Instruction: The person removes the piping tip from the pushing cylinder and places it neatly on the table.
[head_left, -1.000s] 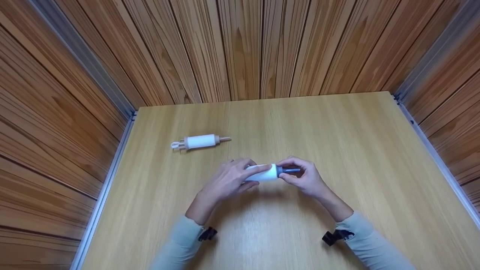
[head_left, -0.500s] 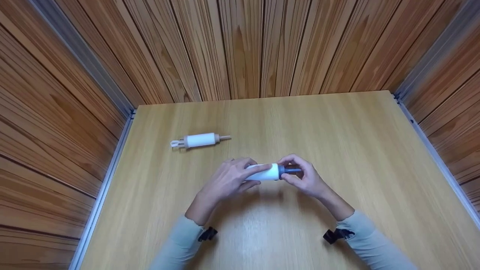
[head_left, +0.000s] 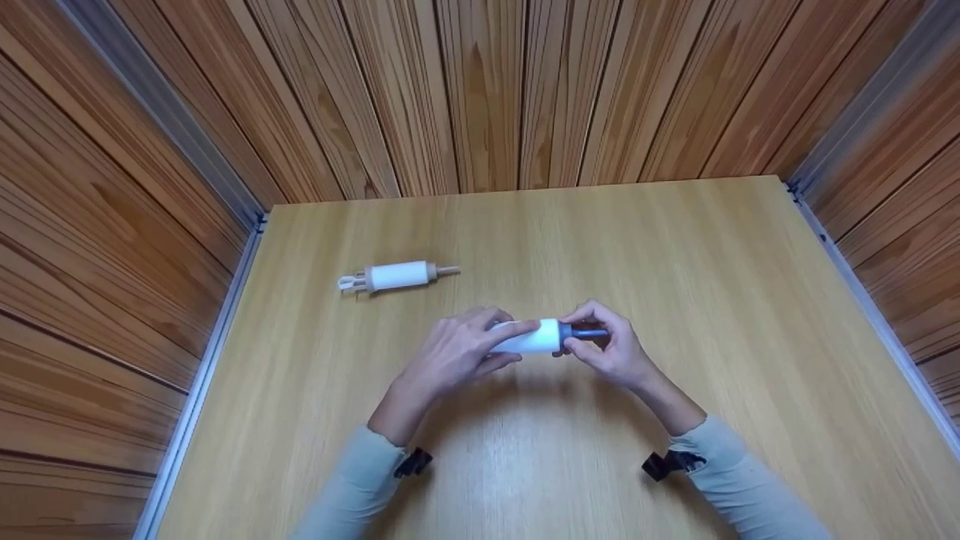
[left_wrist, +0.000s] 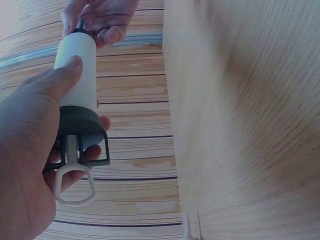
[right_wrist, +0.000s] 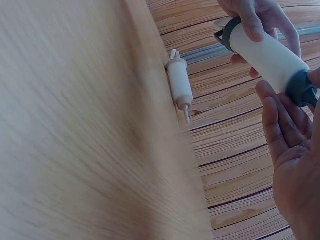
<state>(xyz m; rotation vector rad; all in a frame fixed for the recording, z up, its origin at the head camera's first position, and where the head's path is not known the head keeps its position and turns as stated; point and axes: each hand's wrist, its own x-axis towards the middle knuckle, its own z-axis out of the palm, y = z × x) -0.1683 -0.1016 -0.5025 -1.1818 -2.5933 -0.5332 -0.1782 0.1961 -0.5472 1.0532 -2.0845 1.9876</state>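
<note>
In the head view my left hand (head_left: 457,349) grips the white barrel of a large syringe (head_left: 541,336), which is held level above the table. In the left wrist view, the syringe's (left_wrist: 75,100) dark finger grips and pale ring handle face the camera. My thumb lies along its barrel. My right hand (head_left: 615,345) pinches the dark blue-grey nozzle cap (head_left: 566,335) at the other end, with the thin nozzle pointing right between its fingers. In the right wrist view this cap (right_wrist: 300,88) sits against the barrel; its threads cannot be seen.
A second syringe (head_left: 399,275), white with beige ends, lies at the back left of the wooden table (head_left: 675,262), nozzle pointing right. Wood-panelled walls (head_left: 487,97) stand behind and at both sides. A metal rail (head_left: 202,375) runs along the left table edge.
The held syringe and my right hand have shifted slightly to the right, while my left hand stays nearly in place. Both hands keep their hold. The view has tilted a little.
</note>
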